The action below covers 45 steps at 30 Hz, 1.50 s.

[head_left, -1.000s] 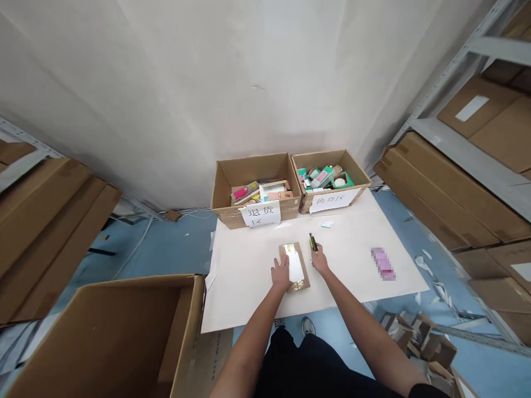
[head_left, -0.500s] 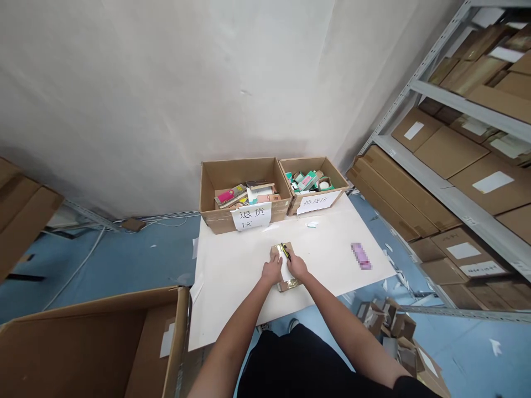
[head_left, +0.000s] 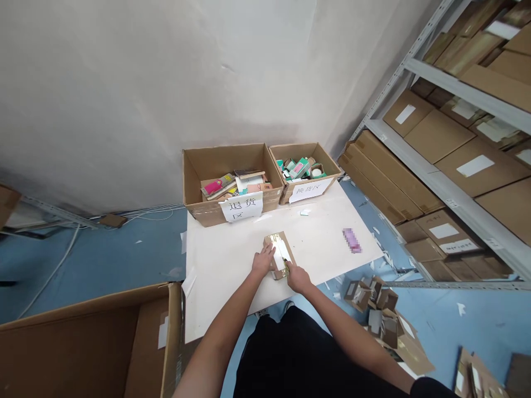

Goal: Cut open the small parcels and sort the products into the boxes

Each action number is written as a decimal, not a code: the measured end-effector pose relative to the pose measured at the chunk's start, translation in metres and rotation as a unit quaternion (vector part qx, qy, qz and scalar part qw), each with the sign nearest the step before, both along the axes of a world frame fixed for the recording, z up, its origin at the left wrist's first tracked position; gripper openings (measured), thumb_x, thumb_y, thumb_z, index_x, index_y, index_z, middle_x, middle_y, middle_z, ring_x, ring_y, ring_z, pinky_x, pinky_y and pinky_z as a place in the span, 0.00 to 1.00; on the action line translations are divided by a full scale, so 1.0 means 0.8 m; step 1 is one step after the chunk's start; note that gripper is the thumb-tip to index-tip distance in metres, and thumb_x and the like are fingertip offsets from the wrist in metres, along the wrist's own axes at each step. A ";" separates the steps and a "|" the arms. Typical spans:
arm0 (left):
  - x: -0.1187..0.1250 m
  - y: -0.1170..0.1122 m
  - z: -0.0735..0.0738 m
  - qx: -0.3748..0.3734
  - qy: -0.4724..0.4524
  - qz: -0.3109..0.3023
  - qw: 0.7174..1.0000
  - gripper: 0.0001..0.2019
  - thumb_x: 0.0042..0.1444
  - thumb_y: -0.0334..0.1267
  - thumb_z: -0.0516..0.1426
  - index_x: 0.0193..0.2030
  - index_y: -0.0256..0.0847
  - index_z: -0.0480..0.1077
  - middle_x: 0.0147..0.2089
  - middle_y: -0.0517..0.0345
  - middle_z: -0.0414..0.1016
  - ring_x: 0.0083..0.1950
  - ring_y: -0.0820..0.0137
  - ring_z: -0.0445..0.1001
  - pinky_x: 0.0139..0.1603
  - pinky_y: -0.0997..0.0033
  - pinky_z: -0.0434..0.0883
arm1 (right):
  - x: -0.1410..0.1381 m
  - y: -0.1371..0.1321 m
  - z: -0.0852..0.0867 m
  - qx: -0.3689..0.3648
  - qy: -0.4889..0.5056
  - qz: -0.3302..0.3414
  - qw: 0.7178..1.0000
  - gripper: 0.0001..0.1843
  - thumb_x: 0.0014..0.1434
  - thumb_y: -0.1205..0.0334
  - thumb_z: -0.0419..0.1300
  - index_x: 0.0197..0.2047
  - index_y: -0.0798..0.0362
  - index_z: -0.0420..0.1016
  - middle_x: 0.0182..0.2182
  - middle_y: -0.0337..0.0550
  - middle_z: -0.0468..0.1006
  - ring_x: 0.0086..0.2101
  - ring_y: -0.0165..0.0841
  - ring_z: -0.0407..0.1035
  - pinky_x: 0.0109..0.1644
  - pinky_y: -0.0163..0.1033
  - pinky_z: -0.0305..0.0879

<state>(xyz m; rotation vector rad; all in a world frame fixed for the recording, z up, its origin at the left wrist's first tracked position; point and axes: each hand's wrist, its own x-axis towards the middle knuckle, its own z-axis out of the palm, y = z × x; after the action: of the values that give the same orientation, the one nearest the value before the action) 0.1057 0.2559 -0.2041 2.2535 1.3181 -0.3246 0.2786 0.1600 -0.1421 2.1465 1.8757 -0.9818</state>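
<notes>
A small cardboard box with shiny tape at its ends and a white label lies on the white tabletop. My left hand rests on the box's left side, fingers stretched out over its top. A dark and yellow utility knife is gripped in my right hand, at the near right part of the box top. The blade itself is too small to make out.
At the table's back stand two open cartons with paper signs, the left carton and the right carton, both holding small packages. A blurred purple item lies right. A large carton stands left, a loaded shelf right.
My right hand and the knife have moved toward me along the box. The left hand's fingers now reach flatter over the top. The box sits at a different angle, and the view has shifted.
</notes>
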 end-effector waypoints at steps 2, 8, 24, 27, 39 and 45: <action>0.001 0.000 0.000 -0.002 -0.003 0.003 1.000 0.52 0.55 0.50 0.68 0.80 0.59 0.44 0.83 0.52 0.42 0.82 0.50 0.40 0.66 0.45 0.67 | 0.011 -0.031 0.001 -0.010 -0.001 -0.008 1.000 0.35 0.62 0.65 0.57 0.72 0.46 0.65 0.46 0.57 0.83 0.47 0.52 0.78 0.47 0.46 0.68; -0.002 0.002 0.001 -0.006 0.000 0.005 1.000 0.51 0.55 0.50 0.67 0.80 0.61 0.43 0.83 0.54 0.42 0.82 0.50 0.41 0.65 0.47 0.67 | 0.044 -0.048 0.014 -0.038 0.018 0.011 0.999 0.35 0.59 0.67 0.58 0.69 0.45 0.68 0.46 0.51 0.83 0.46 0.47 0.78 0.46 0.42 0.66; 0.173 -0.045 0.021 0.003 0.115 0.207 0.972 0.42 0.66 0.54 0.54 0.80 0.37 0.47 0.71 0.28 0.65 0.72 0.35 0.60 0.66 0.37 0.63 | 0.196 0.030 0.009 0.050 0.486 -0.482 0.727 0.29 0.54 0.58 0.70 0.54 0.47 0.63 0.39 0.43 0.81 0.29 0.36 0.81 0.32 0.40 0.78; 0.162 -0.025 0.026 -0.011 0.098 0.109 0.989 0.45 0.61 0.51 0.61 0.80 0.48 0.47 0.79 0.38 0.54 0.78 0.39 0.50 0.70 0.39 0.60 | 0.222 0.036 -0.005 -0.001 0.495 -0.503 0.708 0.27 0.52 0.66 0.69 0.50 0.48 0.60 0.35 0.40 0.80 0.28 0.38 0.81 0.29 0.42 0.79; 0.198 -0.017 -0.006 0.014 0.125 0.131 0.983 0.39 0.68 0.52 0.55 0.81 0.55 0.44 0.84 0.53 0.37 0.83 0.46 0.39 0.76 0.43 0.55 | 0.261 0.071 -0.044 -0.037 0.349 -0.260 0.900 0.20 0.71 0.49 0.57 0.60 0.49 0.64 0.19 0.26 0.69 0.13 0.28 0.69 0.18 0.28 0.63; 0.195 -0.017 -0.013 0.025 0.131 0.139 0.981 0.38 0.68 0.54 0.54 0.81 0.55 0.44 0.84 0.55 0.38 0.82 0.48 0.40 0.76 0.43 0.56 | 0.250 0.100 -0.040 -0.074 0.251 -0.153 0.953 0.18 0.76 0.51 0.51 0.64 0.48 0.63 0.30 0.38 0.78 0.18 0.30 0.73 0.24 0.31 0.68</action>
<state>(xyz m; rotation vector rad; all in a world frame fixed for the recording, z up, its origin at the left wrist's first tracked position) 0.2616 0.2419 -0.2147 2.0821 1.7703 -0.5037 0.4788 0.2400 -0.1738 2.2911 1.5880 -1.8176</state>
